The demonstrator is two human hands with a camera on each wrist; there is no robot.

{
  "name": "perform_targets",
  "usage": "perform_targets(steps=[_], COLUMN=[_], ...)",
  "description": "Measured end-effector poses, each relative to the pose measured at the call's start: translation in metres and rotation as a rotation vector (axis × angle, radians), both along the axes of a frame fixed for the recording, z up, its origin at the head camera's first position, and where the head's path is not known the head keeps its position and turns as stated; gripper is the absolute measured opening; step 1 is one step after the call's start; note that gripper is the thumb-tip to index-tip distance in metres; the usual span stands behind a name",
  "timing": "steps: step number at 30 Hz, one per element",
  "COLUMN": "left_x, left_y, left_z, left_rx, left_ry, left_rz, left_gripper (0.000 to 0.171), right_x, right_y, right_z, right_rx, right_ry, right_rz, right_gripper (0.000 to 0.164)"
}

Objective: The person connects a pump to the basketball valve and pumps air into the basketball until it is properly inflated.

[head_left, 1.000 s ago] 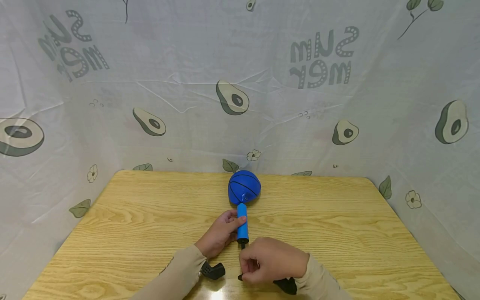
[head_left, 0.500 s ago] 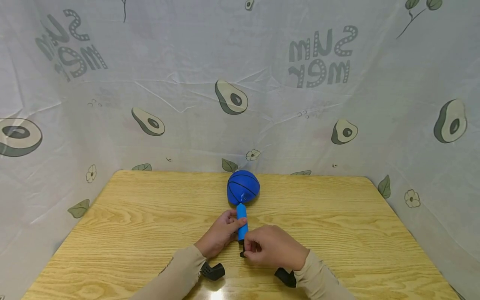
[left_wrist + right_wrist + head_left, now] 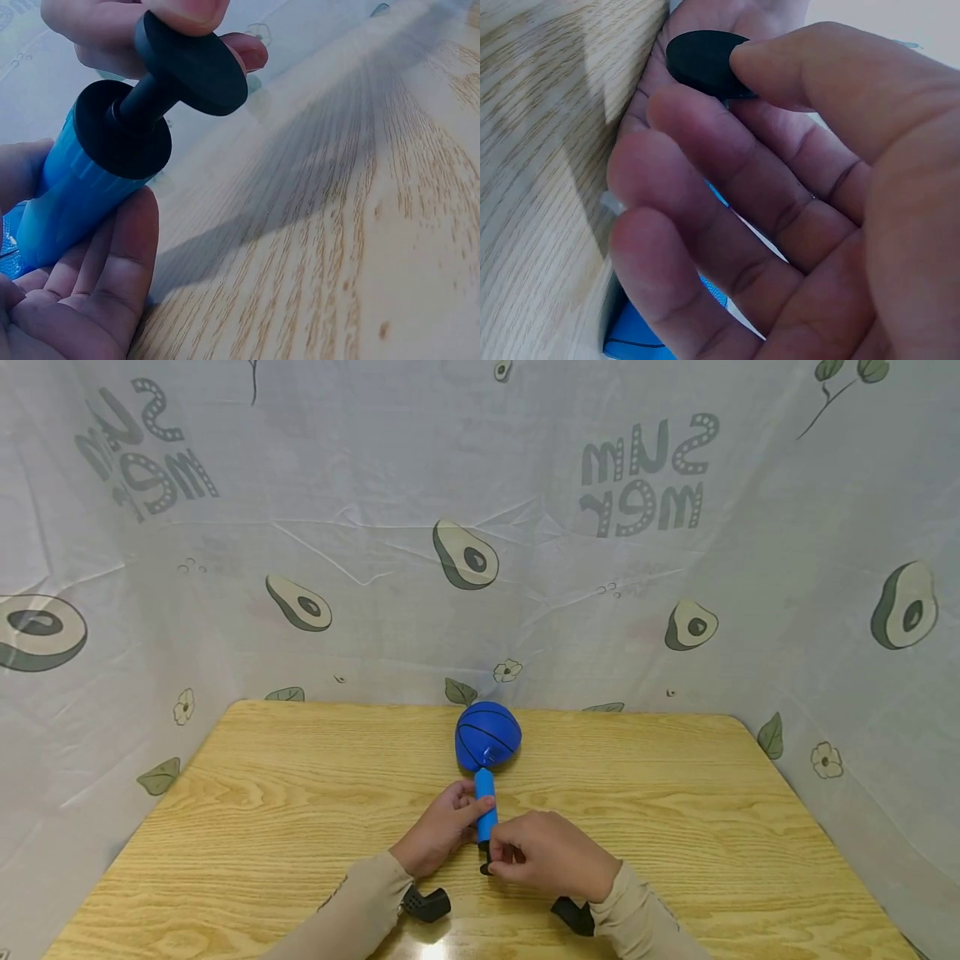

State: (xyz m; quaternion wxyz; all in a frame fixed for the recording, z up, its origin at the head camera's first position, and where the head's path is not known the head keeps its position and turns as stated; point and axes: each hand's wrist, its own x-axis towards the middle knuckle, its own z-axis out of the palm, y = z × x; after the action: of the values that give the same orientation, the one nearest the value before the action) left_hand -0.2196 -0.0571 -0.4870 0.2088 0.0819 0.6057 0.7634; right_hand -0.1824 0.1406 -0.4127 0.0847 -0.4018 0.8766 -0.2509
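Observation:
A blue hand pump [image 3: 485,810] points away from me, its nozzle end at a blue ball [image 3: 487,733] with black seam lines. The ball looks dented, not fully round. My left hand [image 3: 442,828] grips the pump's blue barrel, thumb on top and fingers beneath. My right hand [image 3: 551,856] pinches the black pump handle [image 3: 199,64] between thumb and fingers. In the left wrist view a short length of black rod shows between handle and barrel cap. In the right wrist view the handle's black end sits under my thumb, and part of the ball shows low down.
A wooden table [image 3: 300,777] lies under everything. Behind and beside it hangs a pale curtain [image 3: 375,568] printed with avocados. A black wrist device [image 3: 426,903] sits by the left sleeve, another [image 3: 573,916] by the right.
One second ago my right hand was nearer me, with the pump handle drawn out; it moved forward, pushing the handle toward the barrel. Since half a second ago little differs. My left hand stays put.

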Motion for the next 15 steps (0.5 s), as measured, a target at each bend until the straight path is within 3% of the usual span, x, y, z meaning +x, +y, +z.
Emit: perform_targets(steps=[15], left_x=[0.0017], left_y=[-0.0029], left_z=[0.0032], left_rx=[-0.005], left_ry=[0.006], left_rz=[-0.03], left_gripper=[0.051], right_x=[0.0019], right_y=[-0.0012], right_z=[-0.0001], right_rx=[0.023], right_ry=[0.037], right_rz=[0.04], right_gripper=[0.021])
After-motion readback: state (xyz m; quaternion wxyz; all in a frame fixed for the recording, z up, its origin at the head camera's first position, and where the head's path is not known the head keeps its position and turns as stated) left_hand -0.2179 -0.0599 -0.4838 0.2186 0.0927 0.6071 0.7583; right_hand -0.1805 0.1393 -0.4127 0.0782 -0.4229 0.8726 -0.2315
